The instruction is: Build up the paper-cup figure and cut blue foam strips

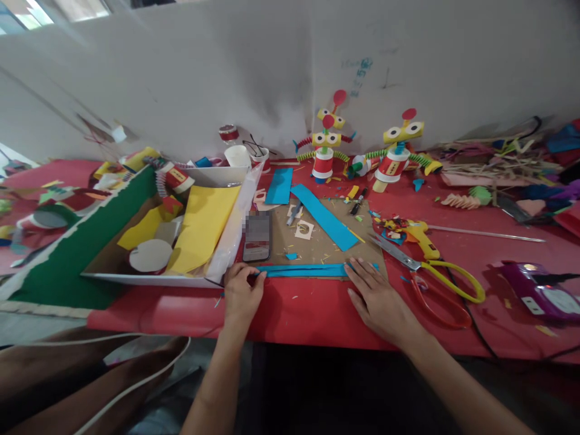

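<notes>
Two long, narrow blue paper strips (pixel 303 270) lie side by side along the front edge of a brown cardboard mat (pixel 283 238). At their left end, my left hand (pixel 243 293) pinches them with thumb and index finger. My right hand (pixel 378 297) rests flat over the right end, fingers stretched out. Behind the strips lie a wider blue paper piece (pixel 326 217), a blue rectangle (pixel 279 186), and a white card square with a round cut-out (pixel 304 229). A phone (pixel 257 237) sits just beyond my left hand.
Scissors (pixel 412 261) with yellow and red handles lie right, near a yellow glue gun (pixel 423 238) and a purple device (pixel 544 293). A box (pixel 149 279) holding yellow paper stands left. Paper-cup robot figures (pixel 324 163) line the wall. Another person's legs (pixel 122 380) show lower left.
</notes>
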`<state>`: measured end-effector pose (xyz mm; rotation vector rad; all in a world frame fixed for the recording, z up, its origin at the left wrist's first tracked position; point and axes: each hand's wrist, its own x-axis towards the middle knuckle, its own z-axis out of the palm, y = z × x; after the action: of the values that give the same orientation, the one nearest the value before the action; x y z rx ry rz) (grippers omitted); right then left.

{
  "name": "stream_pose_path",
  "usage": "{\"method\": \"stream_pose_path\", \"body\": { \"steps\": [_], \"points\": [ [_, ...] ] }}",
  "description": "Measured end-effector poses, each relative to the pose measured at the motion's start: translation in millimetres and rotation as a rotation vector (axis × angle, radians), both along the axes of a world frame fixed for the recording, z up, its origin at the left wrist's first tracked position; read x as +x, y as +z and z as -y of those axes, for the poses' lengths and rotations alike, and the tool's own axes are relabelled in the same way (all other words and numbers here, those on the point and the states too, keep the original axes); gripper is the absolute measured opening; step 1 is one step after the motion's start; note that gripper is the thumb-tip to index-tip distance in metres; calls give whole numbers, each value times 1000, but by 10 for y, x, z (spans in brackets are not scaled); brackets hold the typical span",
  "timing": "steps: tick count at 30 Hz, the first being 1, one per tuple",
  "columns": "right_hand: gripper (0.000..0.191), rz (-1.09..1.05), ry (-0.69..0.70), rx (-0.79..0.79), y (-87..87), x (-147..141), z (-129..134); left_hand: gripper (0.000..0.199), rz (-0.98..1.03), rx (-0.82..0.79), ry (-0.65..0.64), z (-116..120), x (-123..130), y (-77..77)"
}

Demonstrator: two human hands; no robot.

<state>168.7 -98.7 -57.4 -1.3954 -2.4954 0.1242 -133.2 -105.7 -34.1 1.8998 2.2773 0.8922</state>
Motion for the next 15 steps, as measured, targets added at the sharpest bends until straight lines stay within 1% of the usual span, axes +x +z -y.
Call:
{"method": "stream_pose_path", "body": {
  "steps": [7, 15],
  "points": [
    [50, -47, 2, -22, 48, -9, 1, 11, 128, -11, 4, -11, -7, 1],
    [49, -55, 0, -40, 95, -5, -1, 10, 99, -38, 31, -3, 13, 41]
  ]
}}
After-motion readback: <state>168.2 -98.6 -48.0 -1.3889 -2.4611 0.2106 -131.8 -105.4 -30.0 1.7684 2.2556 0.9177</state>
